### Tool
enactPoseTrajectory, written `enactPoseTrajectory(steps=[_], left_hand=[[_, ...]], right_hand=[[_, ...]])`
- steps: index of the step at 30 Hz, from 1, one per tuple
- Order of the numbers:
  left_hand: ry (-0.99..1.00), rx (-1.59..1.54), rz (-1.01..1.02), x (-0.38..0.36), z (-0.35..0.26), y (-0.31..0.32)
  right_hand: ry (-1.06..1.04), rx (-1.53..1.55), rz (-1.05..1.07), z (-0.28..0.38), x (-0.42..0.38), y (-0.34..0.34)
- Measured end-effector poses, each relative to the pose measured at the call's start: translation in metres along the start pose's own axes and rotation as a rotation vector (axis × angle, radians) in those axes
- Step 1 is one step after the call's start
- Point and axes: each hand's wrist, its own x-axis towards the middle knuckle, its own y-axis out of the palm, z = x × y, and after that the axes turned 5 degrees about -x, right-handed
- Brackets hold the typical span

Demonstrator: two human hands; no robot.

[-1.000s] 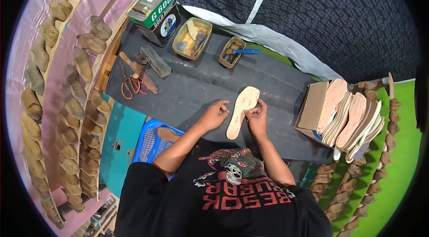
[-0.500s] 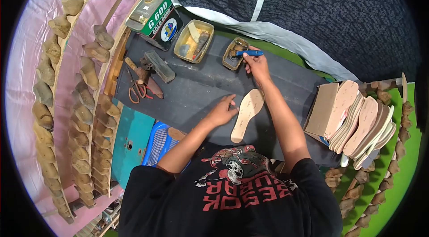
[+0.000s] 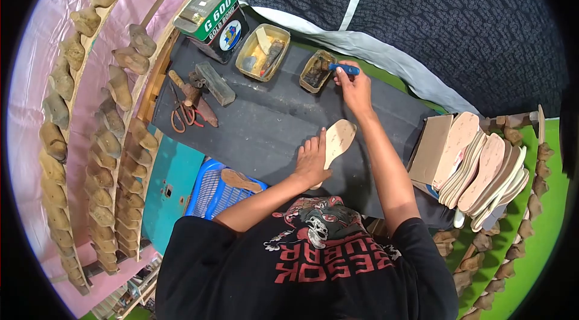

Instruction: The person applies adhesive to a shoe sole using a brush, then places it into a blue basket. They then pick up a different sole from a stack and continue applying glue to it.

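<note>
My right hand (image 3: 356, 91) grips a brush by its blue handle (image 3: 347, 69). The brush's head end is over a small tub (image 3: 306, 80) of dark brown, sticky-looking stuff. A beige shoe insole (image 3: 341, 138) lies flat on the dark tabletop, its wide end away from me. On its left edge rests my left hand (image 3: 311, 160), fingers stretched forward and thumb lying across the narrower part. That hand covers much of the insole's lower half.
Along the back stand a G 600 can (image 3: 211, 21) and a tub (image 3: 279, 69) with tools. Scissors (image 3: 178, 116), a hammer (image 3: 192, 95) and a grey block (image 3: 215, 83) lie at left. Stacked insoles (image 3: 473, 166) fill a box at right. A blue basket (image 3: 208, 190) sits below left.
My left hand has come down onto the insole from beside it. My right hand still has the brush, whose head has shifted toward the tub's right rim.
</note>
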Motion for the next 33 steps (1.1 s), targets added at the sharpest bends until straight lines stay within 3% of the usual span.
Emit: enactPoseTrajectory(steps=[9,18,21,24,25,33], left_hand=[[-0.098,-0.068,-0.06,-0.005,-0.005,-0.015],[-0.034,-0.411,-0.216,-0.006,0.016,0.01],[-0.093,-0.549,-0.131,-0.01,0.016,0.011],[-0.151,-1.203,0.107,-0.006,0.026,0.029],[-0.126,-1.323,0.092,-0.008,0.022,0.03],[-0.239,-1.52,0.285,-0.017,0.021,0.02]], right_hand=[[0.041,0.282,-0.102,-0.027,-0.009,0.002],[0.116,0.338,-0.025,-0.036,0.001,-0.003],[0.105,0.357,-0.012,-0.043,0.005,0.0],[0.102,0.467,-0.015,-0.042,0.005,0.001],[0.106,0.48,-0.016,-0.043,0.006,0.001],[0.154,0.533,0.017,-0.044,0.008,0.003]])
